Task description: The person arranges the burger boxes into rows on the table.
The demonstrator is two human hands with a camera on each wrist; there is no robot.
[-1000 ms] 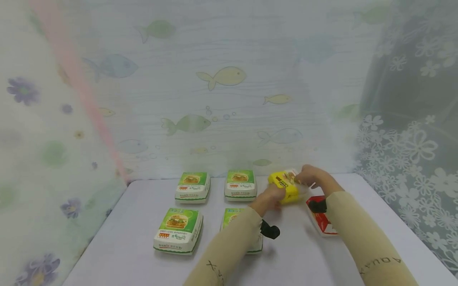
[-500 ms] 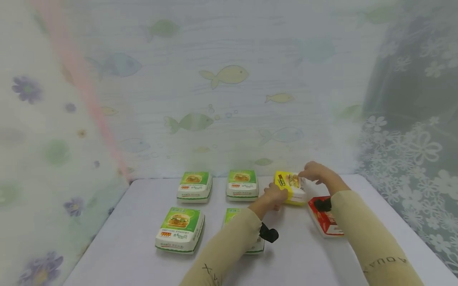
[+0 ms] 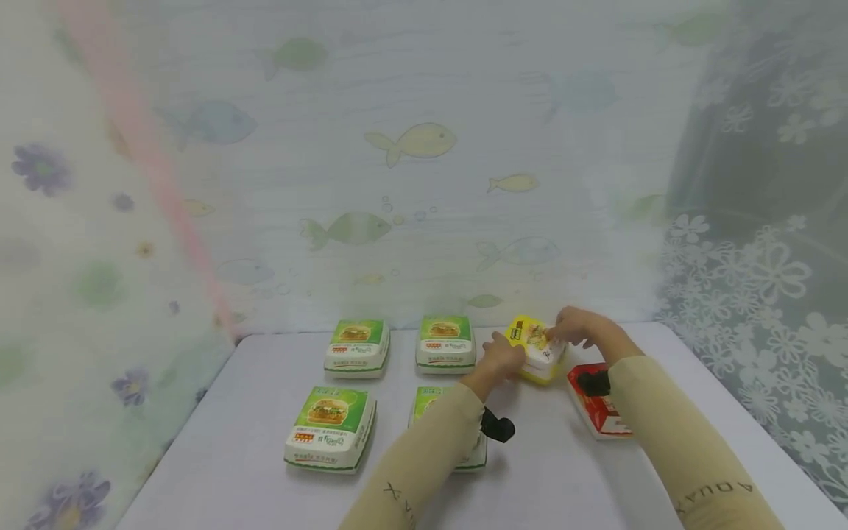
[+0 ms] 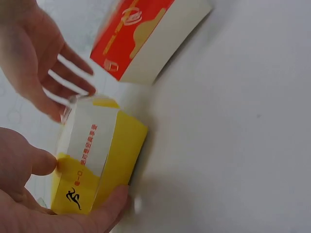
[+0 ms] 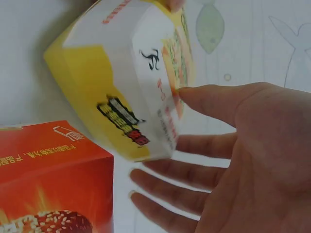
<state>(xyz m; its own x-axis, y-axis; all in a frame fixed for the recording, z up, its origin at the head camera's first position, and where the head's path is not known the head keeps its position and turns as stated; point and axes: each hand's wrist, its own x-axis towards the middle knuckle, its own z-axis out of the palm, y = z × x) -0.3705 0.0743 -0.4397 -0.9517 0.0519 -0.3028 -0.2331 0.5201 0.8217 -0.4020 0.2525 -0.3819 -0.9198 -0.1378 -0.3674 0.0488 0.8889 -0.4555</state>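
Note:
A yellow burger box (image 3: 534, 347) sits slightly turned on the white table (image 3: 252, 442), to the right of the back row of boxes. My left hand (image 3: 501, 358) grips its near end, thumb (image 4: 36, 161) on one side and fingers (image 4: 104, 206) on the other. My right hand (image 3: 571, 327) is open at the box's far side with its fingers (image 5: 165, 174) spread. Its thumb tip touches the box's printed edge (image 5: 167, 73). A red burger box (image 3: 599, 408) lies just right of the yellow one, under my right forearm.
Two green burger boxes (image 3: 358, 346) (image 3: 446, 342) stand in the back row, and another (image 3: 330, 427) sits front left. A further green box (image 3: 429, 403) is partly hidden by my left sleeve. A fish-patterned curtain hangs behind the table, and a floral curtain hangs at the right.
The yellow box has come down from a raised tilt and turned a corner toward me. My right hand has loosened from it and spread open, while my left hand keeps its grip.

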